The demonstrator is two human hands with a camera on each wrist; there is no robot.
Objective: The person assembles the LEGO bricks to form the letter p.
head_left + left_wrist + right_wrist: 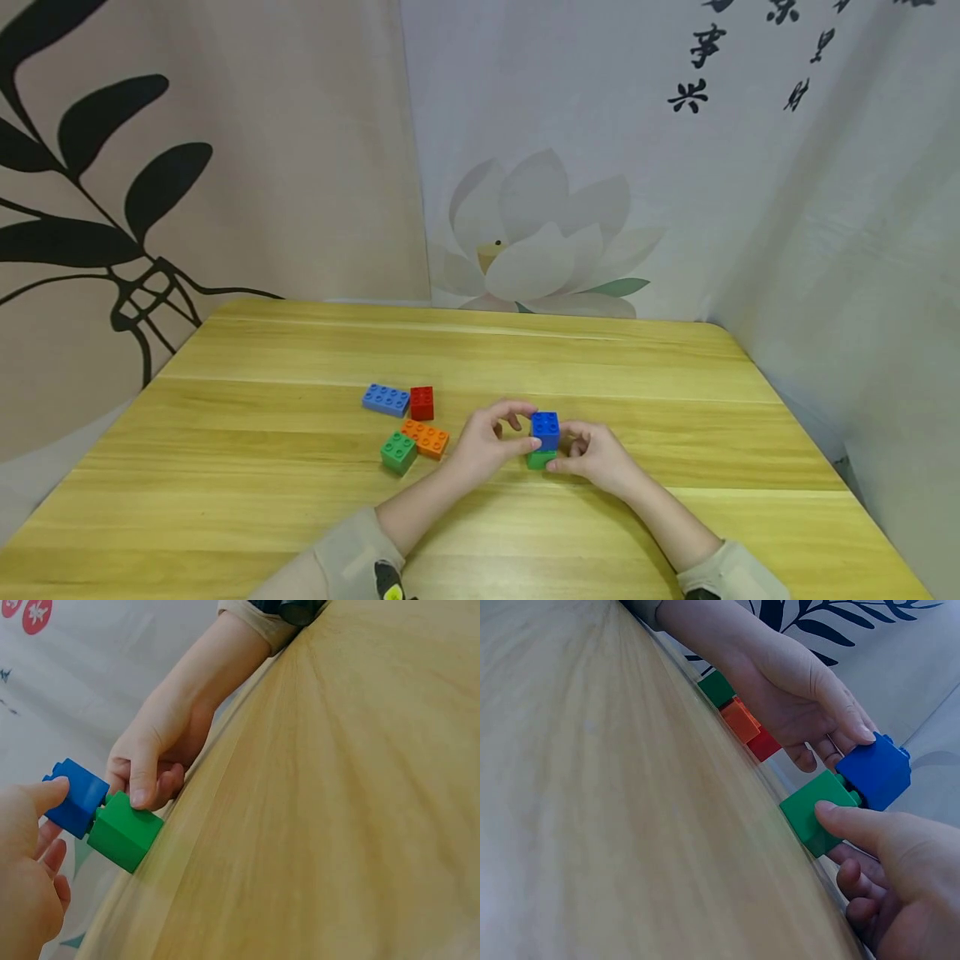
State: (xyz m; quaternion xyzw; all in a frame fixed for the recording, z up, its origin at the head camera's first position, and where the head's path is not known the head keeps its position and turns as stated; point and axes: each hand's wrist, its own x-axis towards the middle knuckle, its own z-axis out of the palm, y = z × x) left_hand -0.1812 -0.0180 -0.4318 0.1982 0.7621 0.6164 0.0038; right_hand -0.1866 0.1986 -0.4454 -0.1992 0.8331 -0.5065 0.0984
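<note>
A dark blue toy building brick (545,427) is pinched between the thumb and fingers of my left hand (483,442). Directly beneath it, a green brick (537,461) stands on the table, with my right hand (598,454) gripping it by thumb and fingers. In the left wrist view, the blue brick (79,799) sits slightly offset over the green brick (124,834). Green studs show in a narrow gap between the two in the right wrist view, where my right thumb lies on the green brick's side (804,806).
Left of my hands, a lighter blue long brick (386,401), a red brick (422,403), an orange brick (427,439) and another green brick (398,453) lie grouped on the wooden table (262,467). A printed curtain (337,167) hangs behind the table's far edge.
</note>
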